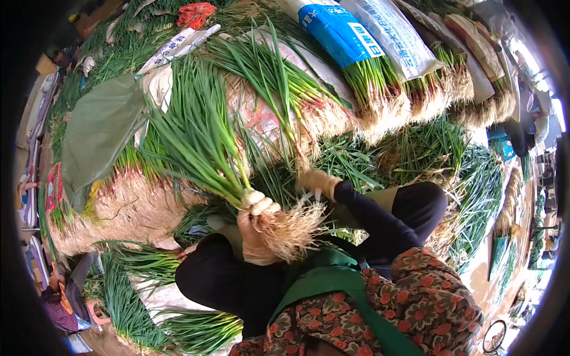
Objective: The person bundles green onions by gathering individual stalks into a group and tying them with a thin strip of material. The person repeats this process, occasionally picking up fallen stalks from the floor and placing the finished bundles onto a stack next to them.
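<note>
My left hand (pixel 256 222), in a pale glove, is wrapped round the lower stems of a bunch of green leafy plants (pixel 205 136). The leaves fan toward the upper left, and the pale stringy roots (pixel 291 230) hang out to the right of the fist. To the right, my right hand (pixel 319 184), gloved too, is by the roots of a thin plant (pixel 291 127) whose stem runs up toward the pile. Its fingers look bent, but whether they grip that plant is too small to tell. Behind lies a loose heap of the same plants (pixel 314 98), roots toward me.
Bundles wrapped in a blue and white bag (pixel 338 35) and a clear bag (pixel 389 38) lie at the upper right. A green sheet (pixel 101 136) covers bundles at the left. Loose leaves (pixel 427 142) surround my bent knees. Part of another person (pixel 62 302) shows at the lower left.
</note>
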`<state>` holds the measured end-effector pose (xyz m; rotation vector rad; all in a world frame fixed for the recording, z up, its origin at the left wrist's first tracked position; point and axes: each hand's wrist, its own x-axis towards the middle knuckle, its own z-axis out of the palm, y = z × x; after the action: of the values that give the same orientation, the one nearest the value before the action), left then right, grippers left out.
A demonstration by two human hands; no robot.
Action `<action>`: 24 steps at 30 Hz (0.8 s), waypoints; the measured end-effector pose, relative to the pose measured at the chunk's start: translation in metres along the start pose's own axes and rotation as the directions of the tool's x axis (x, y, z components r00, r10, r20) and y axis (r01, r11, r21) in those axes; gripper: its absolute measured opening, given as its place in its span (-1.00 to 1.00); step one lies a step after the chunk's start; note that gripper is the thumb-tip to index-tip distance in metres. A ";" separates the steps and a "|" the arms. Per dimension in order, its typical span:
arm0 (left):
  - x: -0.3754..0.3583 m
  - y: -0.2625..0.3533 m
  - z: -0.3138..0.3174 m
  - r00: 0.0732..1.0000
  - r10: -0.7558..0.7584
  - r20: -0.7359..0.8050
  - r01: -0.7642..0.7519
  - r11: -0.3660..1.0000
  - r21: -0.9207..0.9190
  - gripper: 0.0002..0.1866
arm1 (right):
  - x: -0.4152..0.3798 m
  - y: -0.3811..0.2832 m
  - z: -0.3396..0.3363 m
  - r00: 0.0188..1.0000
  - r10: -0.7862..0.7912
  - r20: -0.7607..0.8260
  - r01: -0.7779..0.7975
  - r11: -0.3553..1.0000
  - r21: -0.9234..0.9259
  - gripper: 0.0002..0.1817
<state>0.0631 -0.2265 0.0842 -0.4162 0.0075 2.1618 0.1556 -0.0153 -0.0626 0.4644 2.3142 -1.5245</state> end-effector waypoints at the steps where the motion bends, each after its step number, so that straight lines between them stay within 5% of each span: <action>1: 0.000 -0.001 0.002 0.985 0.140 -0.103 -0.123 0.980 0.159 -0.84 | -0.003 0.040 0.008 0.982 -0.032 0.188 0.106 0.910 -0.401 -0.68; 3: 0.009 0.002 -0.004 0.997 -0.072 0.034 0.067 0.990 0.123 -0.83 | -0.009 0.029 0.020 0.931 0.289 0.222 -0.093 0.777 -0.623 -0.48; 4: 0.013 0.006 -0.009 0.979 -0.174 0.104 0.162 0.980 0.119 -0.82 | -0.029 0.011 0.005 0.986 0.165 0.036 -0.120 0.834 -0.538 -0.47; 6: 0.014 0.006 -0.031 0.957 0.125 -0.262 0.092 0.725 0.682 -0.71 | -0.028 -0.023 -0.016 0.859 0.118 -0.499 -0.226 0.961 -0.162 -0.50; 8: 0.020 0.000 -0.046 0.964 0.000 -0.267 0.156 0.810 0.565 -0.66 | -0.014 -0.053 -0.031 0.725 0.067 -0.685 -0.242 0.956 -0.163 -0.48; 10: 0.021 -0.010 -0.038 0.966 0.024 -0.257 0.126 0.826 0.549 -0.61 | -0.002 -0.082 -0.045 0.890 0.253 -0.378 -0.396 0.840 -0.371 -0.50; 12: 0.021 -0.011 -0.032 0.952 0.077 -0.295 0.146 0.733 0.664 -0.59 | 0.004 -0.084 -0.034 0.923 0.091 -0.375 -0.265 0.856 -0.443 -0.58; 15: 0.021 -0.012 -0.032 0.924 0.155 -0.351 0.145 0.707 0.693 -0.63 | -0.013 -0.053 0.004 0.895 -0.441 -0.069 0.340 0.775 -0.533 -0.66; 17: 0.019 -0.013 -0.039 0.938 0.158 -0.308 0.164 0.581 0.797 -0.66 | -0.032 -0.045 0.017 0.888 -0.370 0.275 0.459 0.757 -0.465 -0.65; 18: 0.017 -0.015 -0.042 0.956 0.129 -0.263 0.176 0.465 0.867 -0.69 | -0.044 -0.042 0.018 0.904 -0.158 0.397 0.368 0.760 -0.536 -0.63; 20: 0.020 -0.028 -0.049 0.917 0.073 -0.393 0.272 0.605 0.748 -0.72 | -0.030 -0.054 0.003 0.939 -0.179 0.292 0.307 0.819 -0.485 -0.63; 22: 0.029 -0.011 -0.067 0.937 -0.176 -0.301 0.339 0.663 0.668 -0.70 | -0.006 -0.104 -0.021 0.949 -0.306 0.069 0.308 0.869 -0.387 -0.64; 24: 0.020 -0.020 -0.049 0.937 0.009 -0.350 0.232 0.734 0.639 -0.67 | 0.024 -0.169 -0.043 0.911 -0.412 -0.028 0.381 0.863 -0.332 -0.64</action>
<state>0.0830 -0.2067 0.0347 -0.3293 0.9153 1.7798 0.0553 -0.0368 0.0809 -0.0319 2.7992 -1.2607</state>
